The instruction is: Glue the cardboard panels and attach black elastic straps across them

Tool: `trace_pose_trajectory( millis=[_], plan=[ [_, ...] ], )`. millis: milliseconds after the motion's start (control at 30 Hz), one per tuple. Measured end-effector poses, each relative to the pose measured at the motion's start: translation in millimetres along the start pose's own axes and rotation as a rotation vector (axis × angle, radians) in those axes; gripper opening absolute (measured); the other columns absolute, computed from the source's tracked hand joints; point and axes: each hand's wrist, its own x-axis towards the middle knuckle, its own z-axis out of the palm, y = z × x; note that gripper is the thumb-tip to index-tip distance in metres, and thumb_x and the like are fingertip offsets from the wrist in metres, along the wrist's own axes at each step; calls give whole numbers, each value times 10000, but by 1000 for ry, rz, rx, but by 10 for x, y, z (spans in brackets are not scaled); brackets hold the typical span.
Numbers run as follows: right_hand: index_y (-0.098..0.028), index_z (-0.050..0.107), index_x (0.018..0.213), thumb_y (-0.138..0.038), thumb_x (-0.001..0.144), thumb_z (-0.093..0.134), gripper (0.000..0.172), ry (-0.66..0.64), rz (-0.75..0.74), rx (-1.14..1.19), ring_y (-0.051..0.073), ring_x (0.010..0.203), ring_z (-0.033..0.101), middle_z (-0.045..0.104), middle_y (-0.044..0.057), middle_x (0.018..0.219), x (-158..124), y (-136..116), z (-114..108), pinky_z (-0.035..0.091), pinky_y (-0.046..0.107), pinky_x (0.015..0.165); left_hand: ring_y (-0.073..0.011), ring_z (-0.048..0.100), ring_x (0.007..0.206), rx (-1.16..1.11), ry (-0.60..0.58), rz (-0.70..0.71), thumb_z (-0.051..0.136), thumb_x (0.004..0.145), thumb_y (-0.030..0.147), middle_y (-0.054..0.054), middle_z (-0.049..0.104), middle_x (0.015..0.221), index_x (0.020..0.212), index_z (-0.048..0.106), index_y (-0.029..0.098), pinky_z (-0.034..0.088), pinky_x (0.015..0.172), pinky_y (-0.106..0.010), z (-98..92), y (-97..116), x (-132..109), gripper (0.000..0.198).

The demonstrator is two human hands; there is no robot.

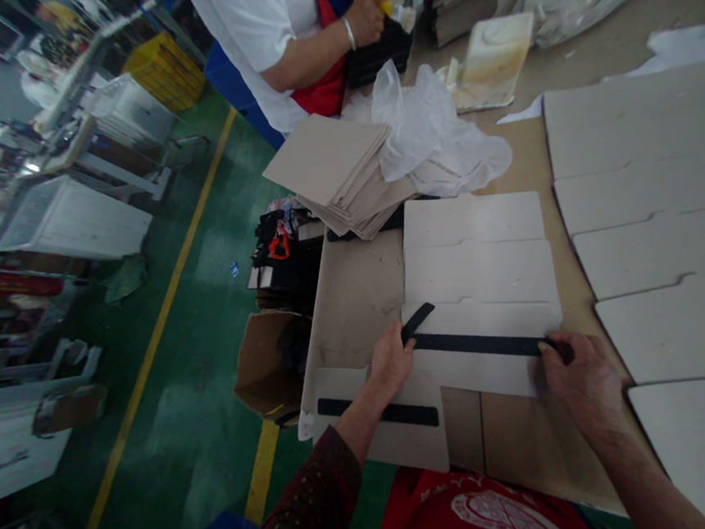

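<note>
A long black strip (480, 344) lies across a beige cardboard panel (491, 374), near its middle. My left hand (392, 364) is closed on the strip's left end, where a short black piece (418, 323) sticks up beside the fingers. At the other end, my right hand (585, 380) pinches the strip between thumb and fingers. Two more beige panels (480, 270) overlap just beyond. Nearer my left forearm, a separate panel (418, 448) carries another black strip (408, 413), partly covered by that arm.
Overlapping beige panels (673, 335) line the right side. A stack of boards (324, 160) and crumpled plastic (433, 134) sit farther back. Across the table, a co-worker's hand (366, 18) holds a yellow-handled brush (388, 8). An open carton (262, 363) stands beside the table's left edge.
</note>
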Motion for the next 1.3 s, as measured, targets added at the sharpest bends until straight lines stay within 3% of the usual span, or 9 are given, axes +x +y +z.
trace_pose_trajectory(
  millis=[300, 533, 767, 933, 1067, 1300],
  plan=[
    [-175, 650, 1000, -463, 822, 525, 361, 17, -6, -5, 256, 822, 558, 602, 117, 995, -8, -7, -1, 442, 382, 705, -261, 608, 1171, 46, 52, 23, 555, 944, 222, -158, 648, 1234, 1244, 554, 131, 433, 1017, -355, 116, -31, -38, 313],
    [-181, 643, 988, -435, 816, 542, 323, 16, -7, 0, 251, 820, 566, 610, 104, 979, -2, 11, 18, 448, 377, 714, -260, 623, 1112, 71, 119, 4, 570, 920, 205, -161, 602, 1245, 1187, 567, 135, 466, 952, -336, 85, 60, -82, 277],
    [-181, 640, 961, -339, 879, 444, 265, -100, -35, -10, 224, 797, 582, 643, 106, 996, -12, -117, -29, 461, 366, 742, -240, 648, 1017, 156, 74, 48, 570, 858, 105, -112, 625, 1153, 1034, 629, 184, 485, 903, -322, 89, 185, -123, 201],
    [-181, 646, 984, -359, 862, 463, 283, -141, -27, 32, 236, 851, 611, 657, 110, 1006, 32, -106, -46, 478, 383, 799, -231, 641, 1020, 113, 72, 75, 606, 877, 203, -98, 638, 1061, 969, 636, 170, 484, 919, -307, 93, 166, -53, 102],
    [-181, 632, 958, -466, 812, 550, 330, -176, 13, 71, 242, 826, 610, 638, 107, 956, 67, -93, -42, 491, 394, 787, -228, 634, 1014, 96, 72, 64, 691, 848, 319, -95, 623, 1067, 962, 625, 164, 484, 920, -310, 100, 149, -17, 203],
    [-199, 562, 960, -485, 829, 558, 314, -184, 28, 70, 236, 814, 578, 591, 113, 1008, 48, -135, -18, 478, 389, 752, -221, 617, 1038, 76, 68, 70, 698, 855, 303, -86, 601, 1090, 1000, 618, 166, 468, 944, -312, 148, 97, 14, 216]
  ],
)
